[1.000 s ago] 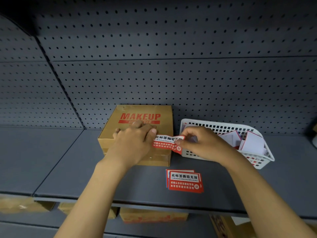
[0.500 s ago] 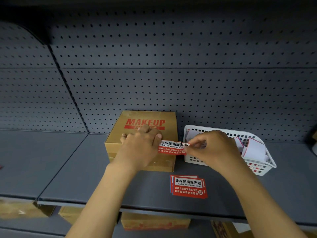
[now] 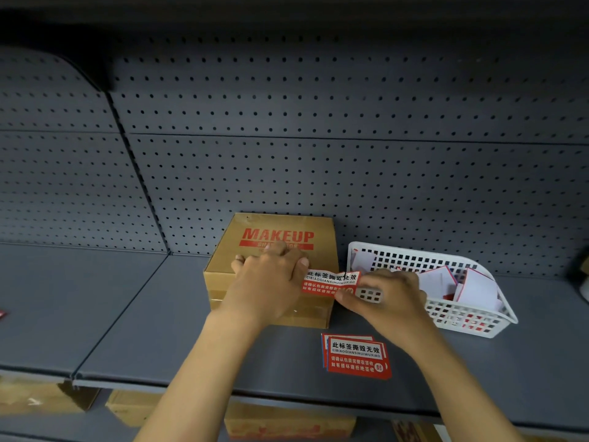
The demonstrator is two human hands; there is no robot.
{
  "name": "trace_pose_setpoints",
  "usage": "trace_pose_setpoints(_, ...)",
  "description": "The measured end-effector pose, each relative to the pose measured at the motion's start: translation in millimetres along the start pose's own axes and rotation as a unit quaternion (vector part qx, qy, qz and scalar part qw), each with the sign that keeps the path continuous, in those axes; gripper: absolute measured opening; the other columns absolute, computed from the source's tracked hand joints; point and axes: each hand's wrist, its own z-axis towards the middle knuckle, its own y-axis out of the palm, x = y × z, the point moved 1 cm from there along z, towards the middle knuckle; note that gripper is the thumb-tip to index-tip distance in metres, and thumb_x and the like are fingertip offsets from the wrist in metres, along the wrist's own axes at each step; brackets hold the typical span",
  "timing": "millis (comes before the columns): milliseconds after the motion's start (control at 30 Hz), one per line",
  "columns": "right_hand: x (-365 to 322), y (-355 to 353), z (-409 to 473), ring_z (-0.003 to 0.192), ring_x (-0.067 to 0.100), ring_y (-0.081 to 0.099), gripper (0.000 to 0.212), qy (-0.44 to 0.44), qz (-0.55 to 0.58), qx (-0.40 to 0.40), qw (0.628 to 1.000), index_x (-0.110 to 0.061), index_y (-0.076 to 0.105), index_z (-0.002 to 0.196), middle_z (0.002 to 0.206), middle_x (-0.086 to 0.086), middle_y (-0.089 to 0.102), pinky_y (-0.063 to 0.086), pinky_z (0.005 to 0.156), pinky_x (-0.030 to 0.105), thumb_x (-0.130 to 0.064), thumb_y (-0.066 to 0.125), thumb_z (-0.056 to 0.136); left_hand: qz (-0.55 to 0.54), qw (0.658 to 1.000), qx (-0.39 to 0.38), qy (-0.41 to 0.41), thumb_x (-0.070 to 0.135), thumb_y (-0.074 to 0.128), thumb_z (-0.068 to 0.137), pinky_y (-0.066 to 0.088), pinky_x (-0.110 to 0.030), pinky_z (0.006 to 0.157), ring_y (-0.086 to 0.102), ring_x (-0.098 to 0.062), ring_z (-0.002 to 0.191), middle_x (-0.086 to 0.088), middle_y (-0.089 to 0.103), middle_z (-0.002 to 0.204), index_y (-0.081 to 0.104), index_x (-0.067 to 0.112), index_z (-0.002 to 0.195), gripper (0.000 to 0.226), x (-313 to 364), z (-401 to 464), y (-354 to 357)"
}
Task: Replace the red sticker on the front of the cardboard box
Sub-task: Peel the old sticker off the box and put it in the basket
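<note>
A flat cardboard box [image 3: 255, 228] printed "MAKEUP" in red lies on the grey shelf. My left hand [image 3: 267, 282] rests flat on its lid and covers the front edge. A red sticker [image 3: 330, 282] with white and black writing stretches off the box's front right corner. My right hand [image 3: 387, 298] pinches its right end with thumb and fingers. The sticker's left end is hidden under my left hand.
A small stack of fresh red stickers [image 3: 355, 357] lies on the shelf [image 3: 127, 314] in front of the box. A white plastic basket [image 3: 478, 320] with white and red paper pieces stands to the right. Perforated back panels rise behind. More cardboard boxes [image 3: 287, 424] sit on the shelf below.
My right hand has shifted its grip lower on the sticker's right end, and the sticker now lies flatter. My left hand stays pressed on the box.
</note>
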Motion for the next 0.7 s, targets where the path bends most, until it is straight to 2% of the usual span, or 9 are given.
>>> trace_pose_setpoints(33, -0.6, 1.7, 0.4, 0.126, 0.02, 0.033, 0.039, 0.005, -0.009, -0.014, 1.0, -0.039, 0.075, 0.1, 0.106, -0.02, 0.065, 0.026, 0.096, 0.043, -0.068, 0.062, 0.078, 0.002, 1.0, -0.001, 0.001, 0.048, 0.022, 0.105, 0.035, -0.063, 0.107, 0.06, -0.033, 0.112, 0.004, 0.054, 0.132, 0.054, 0.032, 0.132, 0.045, 0.2, -0.1, -0.1)
trace_pose_setpoints(100, -1.0, 1.7, 0.6, 0.122, 0.019, 0.038, 0.033, 0.006, -0.012, -0.017, 1.0, -0.038, 0.072, 0.077, 0.093, -0.018, 0.066, 0.028, 0.097, 0.044, -0.069, 0.061, 0.078, 0.004, 1.0, -0.003, 0.002, 0.048, 0.022, 0.105, 0.035, -0.063, 0.107, 0.059, -0.033, 0.114, 0.004, 0.053, 0.133, 0.053, 0.032, 0.133, 0.045, 0.7, -0.7, -0.2)
trace_pose_setpoints(167, -3.0, -0.9, -1.1, 0.113, 0.016, 0.043, 0.037, 0.007, -0.012, -0.008, 1.0, -0.038, 0.06, 0.056, 0.077, -0.016, 0.064, 0.029, 0.094, 0.043, -0.068, 0.063, 0.076, 0.002, 1.0, -0.005, 0.001, 0.047, 0.022, 0.105, 0.033, -0.063, 0.108, 0.059, -0.032, 0.117, 0.004, 0.053, 0.135, 0.052, 0.032, 0.134, 0.045, 1.0, -1.0, -0.8)
trace_pose_setpoints(233, -9.5, -3.0, -4.2, 0.107, 0.012, 0.044, 0.043, -0.004, -0.019, 0.016, 1.0, -0.033, 0.056, 0.048, 0.071, -0.013, 0.065, 0.024, 0.09, 0.038, -0.063, 0.067, 0.076, 0.0, 1.0, -0.007, -0.001, 0.047, 0.022, 0.105, 0.032, -0.063, 0.109, 0.058, -0.032, 0.118, 0.005, 0.053, 0.136, 0.052, 0.032, 0.135, 0.045, 1.3, -1.3, -1.2)
trace_pose_setpoints(367, -26.6, -4.7, -7.3, 0.099, 0.007, 0.044, 0.038, -0.062, -0.072, 0.071, 0.993, -0.031, 0.059, 0.05, 0.066, -0.013, 0.065, 0.022, 0.088, 0.034, -0.056, 0.067, 0.078, -0.006, 1.0, -0.025, -0.003, 0.046, 0.021, 0.105, 0.028, -0.063, 0.112, 0.055, -0.032, 0.124, 0.005, 0.049, 0.141, 0.049, 0.033, 0.138, 0.046, 0.7, -2.7, -3.6)
trace_pose_setpoints(500, -36.2, -4.1, -9.2, 0.092, 0.008, 0.049, 0.036, -0.088, -0.055, 0.086, 0.991, -0.033, 0.06, 0.049, 0.057, -0.016, 0.06, 0.037, 0.089, 0.037, -0.055, 0.069, 0.076, -0.011, 0.999, -0.04, -0.006, 0.045, 0.021, 0.106, 0.026, -0.061, 0.113, 0.054, -0.033, 0.125, 0.005, 0.045, 0.146, 0.05, 0.033, 0.14, 0.046, 0.7, -2.6, -8.6)
trace_pose_setpoints(567, -40.2, -2.0, -10.6, 0.087, 0.009, 0.053, 0.036, -0.091, -0.027, 0.087, 0.992, -0.029, 0.066, 0.051, 0.058, -0.014, 0.062, 0.045, 0.084, 0.037, -0.056, 0.068, 0.074, -0.012, 0.999, -0.044, -0.008, 0.045, 0.021, 0.105, 0.026, -0.061, 0.113, 0.054, -0.034, 0.124, 0.005, 0.045, 0.146, 0.049, 0.032, 0.14, 0.047, 1.0, -2.6, -9.2)
trace_pose_setpoints(700, -23.0, -3.0, -9.2, 0.083, 0.011, 0.064, 0.06, -0.04, -0.016, 0.053, 0.998, -0.03, 0.075, 0.063, 0.064, -0.012, 0.069, 0.054, 0.075, 0.037, -0.084, 0.048, 0.066, -0.002, 0.999, -0.051, -0.002, 0.047, 0.02, 0.105, 0.027, -0.061, 0.113, 0.054, -0.033, 0.125, 0.005, 0.044, 0.146, 0.047, 0.034, 0.142, 0.048, -1.9, -1.8, -6.3)
